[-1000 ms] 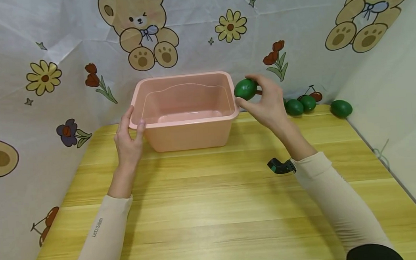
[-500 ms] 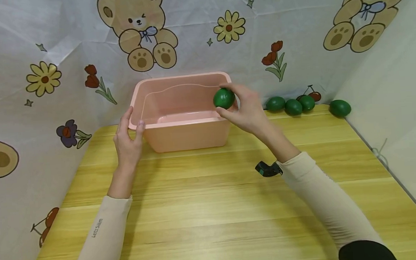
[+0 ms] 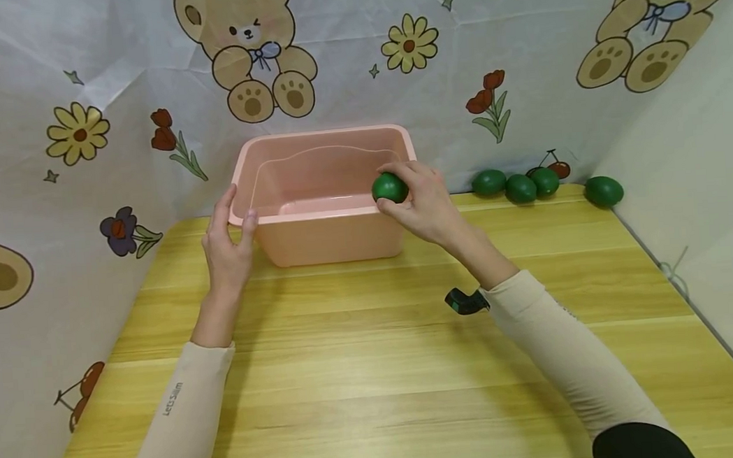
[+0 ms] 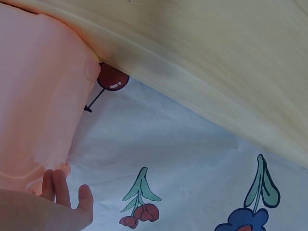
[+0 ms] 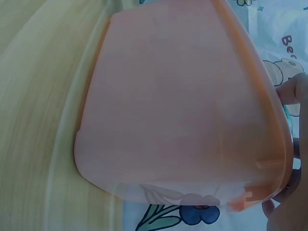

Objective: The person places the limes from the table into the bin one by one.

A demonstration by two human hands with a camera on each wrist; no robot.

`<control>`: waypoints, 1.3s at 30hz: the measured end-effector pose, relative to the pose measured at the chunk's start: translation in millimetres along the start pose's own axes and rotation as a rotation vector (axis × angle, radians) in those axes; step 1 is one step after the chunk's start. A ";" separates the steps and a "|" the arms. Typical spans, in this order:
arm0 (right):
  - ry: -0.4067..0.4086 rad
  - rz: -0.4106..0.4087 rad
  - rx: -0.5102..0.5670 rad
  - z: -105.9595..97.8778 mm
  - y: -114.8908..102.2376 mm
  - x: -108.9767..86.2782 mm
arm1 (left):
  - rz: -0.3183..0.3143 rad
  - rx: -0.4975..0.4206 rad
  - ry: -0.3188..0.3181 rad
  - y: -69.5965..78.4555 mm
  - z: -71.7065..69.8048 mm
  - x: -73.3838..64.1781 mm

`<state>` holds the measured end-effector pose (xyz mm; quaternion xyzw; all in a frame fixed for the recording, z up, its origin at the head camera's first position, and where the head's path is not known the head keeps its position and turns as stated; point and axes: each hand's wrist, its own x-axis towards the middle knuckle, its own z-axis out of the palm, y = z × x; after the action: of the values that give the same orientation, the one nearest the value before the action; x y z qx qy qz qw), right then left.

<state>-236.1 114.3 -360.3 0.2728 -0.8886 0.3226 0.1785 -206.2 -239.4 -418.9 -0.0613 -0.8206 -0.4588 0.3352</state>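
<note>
In the head view we found the green oval (image 3: 388,188) partly covered by the right hand (image 3: 421,201), with perhaps a sliver of it past the pink basin (image 3: 329,240) in the right wrist view, which cropped that hand, as the left wrist view did the left hand (image 4: 50,209).

I'm at an indoor tabletop set-up, whether home or studio I cannot tell: wood-grain bench (image 3: 361,355), creased backdrop sheet (image 3: 341,20) printed with teddy bears (image 3: 263,78), plain pale side wall (image 3: 710,187).
</note>
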 end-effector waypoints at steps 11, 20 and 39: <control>-0.105 -0.021 -0.194 2.9 2.6 0.5 | -0.004 0.003 0.001 2.0 -0.4 0.0; -0.059 -0.055 -0.118 2.8 5.0 -4.0 | -0.015 0.001 -0.009 2.0 -1.2 -0.5; 0.326 0.075 -0.021 -43.1 80.4 -40.8 | -0.023 0.006 0.001 3.0 1.1 -1.0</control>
<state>-246.2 210.0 -387.4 0.1817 -0.8606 0.3598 0.3112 -204.7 -236.6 -417.8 -0.0506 -0.8225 -0.4604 0.3302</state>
